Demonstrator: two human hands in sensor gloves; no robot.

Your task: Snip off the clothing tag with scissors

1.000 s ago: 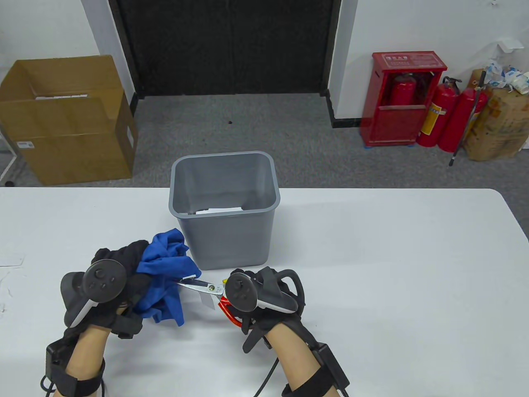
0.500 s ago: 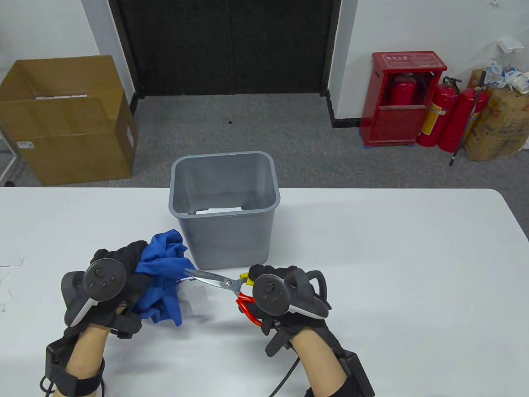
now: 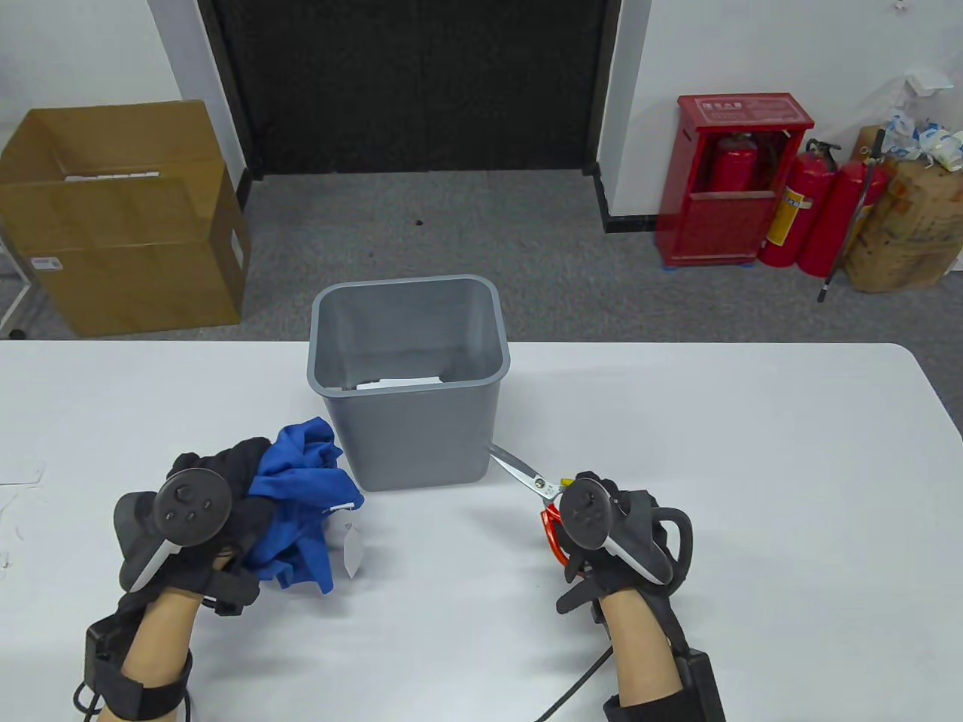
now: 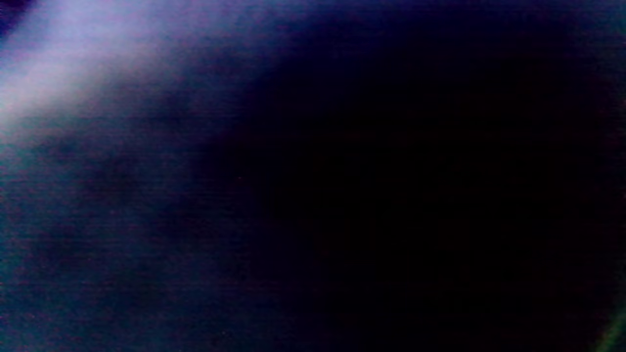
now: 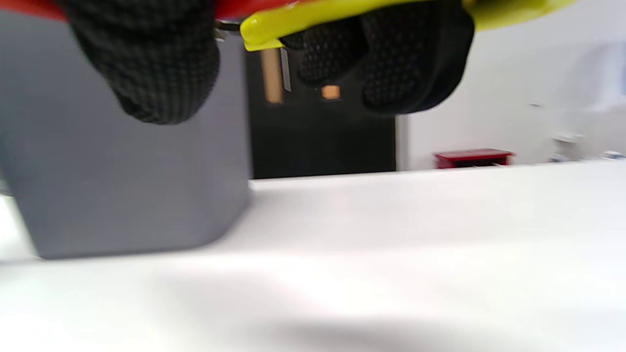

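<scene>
In the table view, lower left of centre, the left hand [image 3: 214,511] grips one bunched blue garment [image 3: 301,504], and one white tag [image 3: 351,547] hangs at the garment's lower right edge, just above the white table [image 3: 752,466]; the left wrist view is dark and blurred and shows nothing readable. To the right of centre, the right hand [image 3: 609,526] holds one pair of scissors [image 3: 538,489] by its red and yellow handles, the blades closed and pointing up-left toward the base of the single grey bin [image 3: 406,421], well apart from the tag. In the right wrist view, gloved fingers [image 5: 161,63] curl around the yellow handle at the top edge, with the bin's wall at left.
</scene>
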